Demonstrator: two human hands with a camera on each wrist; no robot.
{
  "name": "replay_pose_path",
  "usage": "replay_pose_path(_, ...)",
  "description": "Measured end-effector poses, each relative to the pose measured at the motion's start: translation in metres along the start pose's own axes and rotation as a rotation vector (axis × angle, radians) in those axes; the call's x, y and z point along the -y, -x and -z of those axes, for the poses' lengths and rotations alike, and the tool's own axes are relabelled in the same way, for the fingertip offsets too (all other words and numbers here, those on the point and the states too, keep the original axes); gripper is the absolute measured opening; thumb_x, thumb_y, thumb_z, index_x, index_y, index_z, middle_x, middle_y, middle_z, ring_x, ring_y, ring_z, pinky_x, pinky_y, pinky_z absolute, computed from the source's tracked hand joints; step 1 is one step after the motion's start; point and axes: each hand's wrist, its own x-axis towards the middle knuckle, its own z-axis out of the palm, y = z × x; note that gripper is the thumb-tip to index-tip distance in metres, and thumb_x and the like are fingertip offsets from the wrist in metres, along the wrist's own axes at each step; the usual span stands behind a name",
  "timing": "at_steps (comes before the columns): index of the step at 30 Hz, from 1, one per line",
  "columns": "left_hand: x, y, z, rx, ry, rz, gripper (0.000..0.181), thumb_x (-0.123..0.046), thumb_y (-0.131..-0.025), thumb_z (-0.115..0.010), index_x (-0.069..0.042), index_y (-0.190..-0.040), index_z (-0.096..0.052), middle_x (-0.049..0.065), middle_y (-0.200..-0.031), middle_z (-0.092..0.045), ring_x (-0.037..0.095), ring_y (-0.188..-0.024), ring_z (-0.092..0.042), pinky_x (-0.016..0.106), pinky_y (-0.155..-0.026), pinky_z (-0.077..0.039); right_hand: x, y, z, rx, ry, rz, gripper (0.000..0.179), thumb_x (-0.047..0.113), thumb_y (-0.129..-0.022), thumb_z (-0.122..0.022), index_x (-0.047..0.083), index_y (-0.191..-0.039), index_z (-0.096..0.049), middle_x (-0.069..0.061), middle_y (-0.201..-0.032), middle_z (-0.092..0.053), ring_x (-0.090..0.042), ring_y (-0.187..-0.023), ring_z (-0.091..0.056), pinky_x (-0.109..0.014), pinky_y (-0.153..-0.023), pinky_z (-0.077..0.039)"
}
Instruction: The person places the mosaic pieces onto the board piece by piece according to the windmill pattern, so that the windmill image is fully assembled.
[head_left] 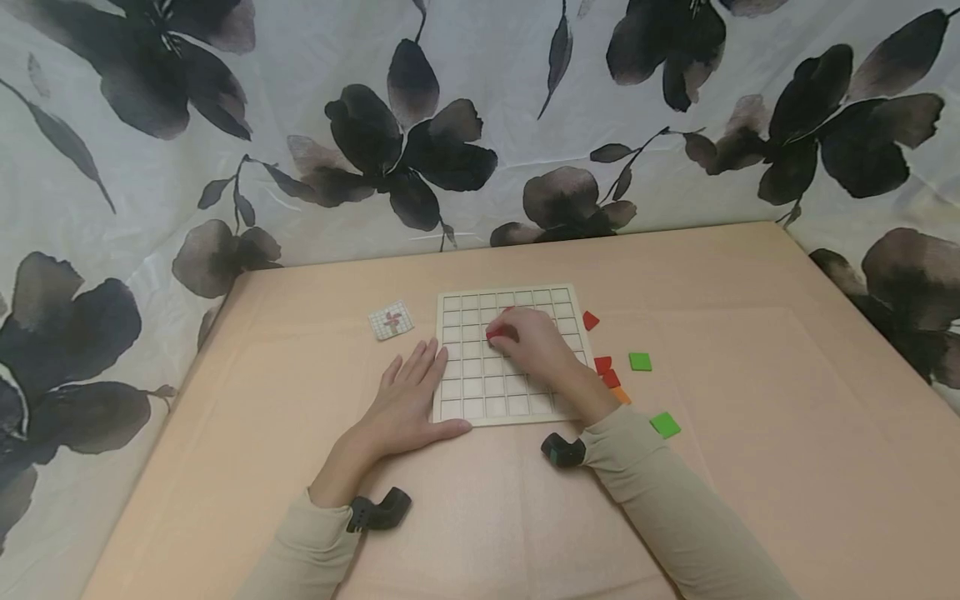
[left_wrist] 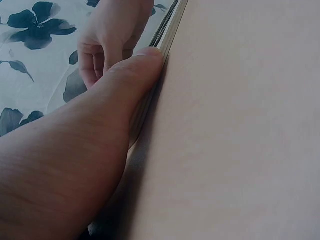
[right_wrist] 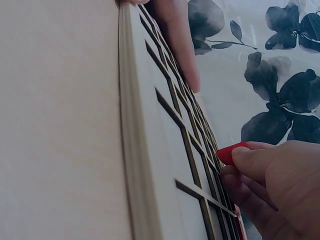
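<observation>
A white square board (head_left: 472,408) with a raised grid lies on the table. My left hand (head_left: 408,408) rests at its left side, fingers straight and spread, thumb along the near edge. In the left wrist view that thumb (left_wrist: 147,60) presses the board's rim. Over the grid, my right hand (head_left: 536,342) pinches a small red tile (head_left: 495,332) between thumb and fingertips. The right wrist view shows the red tile (right_wrist: 230,151) held close above the grid lines. Another bit of red (head_left: 508,309) shows on the board behind the right hand, mostly hidden by it.
A small card (head_left: 392,320) with a red flower-like pattern on a grid lies left of the board. To the right are several red tiles (head_left: 591,321), an orange piece (head_left: 620,395) partly under the right forearm, and green tiles (head_left: 640,362). Floral fabric (head_left: 450,67) hangs behind the table.
</observation>
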Motion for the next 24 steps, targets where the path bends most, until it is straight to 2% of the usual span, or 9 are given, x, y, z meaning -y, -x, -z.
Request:
replay_pose_path(8, 0.000, 0.000, 0.000, 0.004, 0.001, 0.001, 0.112, -0.079, -0.076, -0.049, -0.007, -0.153, -0.012, 0.012, -0.161, -0.005, 0.026, -0.149, 0.000, 0.054, -0.117, -0.004, -0.002, 0.000, 0.002, 0.027, 0.037, 0.071, 0.025, 0.016, -0.090, -0.066, 0.019, -0.114, -0.070, 0.004, -0.100, -0.065, -0.014, -0.093, -0.057, -0.033, -0.089, -0.050)
replay_pose_path(15, 0.002, -0.001, -0.002, -0.001, 0.003, -0.004, 0.111, -0.079, -0.076, -0.049, -0.008, -0.153, -0.012, 0.011, -0.161, -0.005, 0.025, -0.149, -0.001, 0.054, -0.117, -0.003, -0.005, -0.001, 0.010, 0.021, 0.006, 0.025, 0.024, 0.017, -0.091, -0.065, 0.019, -0.114, -0.068, 0.002, -0.109, -0.068, -0.016, -0.110, -0.059, -0.037, -0.102, -0.045)
replay_pose_path(21, 0.001, -0.002, -0.002, -0.001, 0.008, -0.002, 0.111, -0.080, -0.076, -0.048, -0.009, -0.153, -0.012, 0.011, -0.161, -0.005, 0.025, -0.149, -0.001, 0.054, -0.117, -0.003, -0.004, -0.002, 0.008, 0.024, 0.028, 0.117, 0.022, 0.012, -0.091, -0.062, 0.017, -0.111, -0.070, 0.001, -0.103, -0.067, -0.017, -0.101, -0.059, -0.036, -0.097, -0.047)
replay_pose_path(24, 0.001, -0.002, -0.001, 0.009, 0.010, 0.005, 0.112, -0.081, -0.076, -0.046, -0.009, -0.153, -0.011, 0.010, -0.161, -0.004, 0.024, -0.149, 0.001, 0.053, -0.117, -0.002, -0.003, -0.002, 0.006, 0.032, 0.024, 0.084, 0.017, 0.016, -0.091, -0.064, 0.019, -0.107, -0.069, 0.004, -0.101, -0.067, -0.015, -0.099, -0.058, -0.035, -0.096, -0.048)
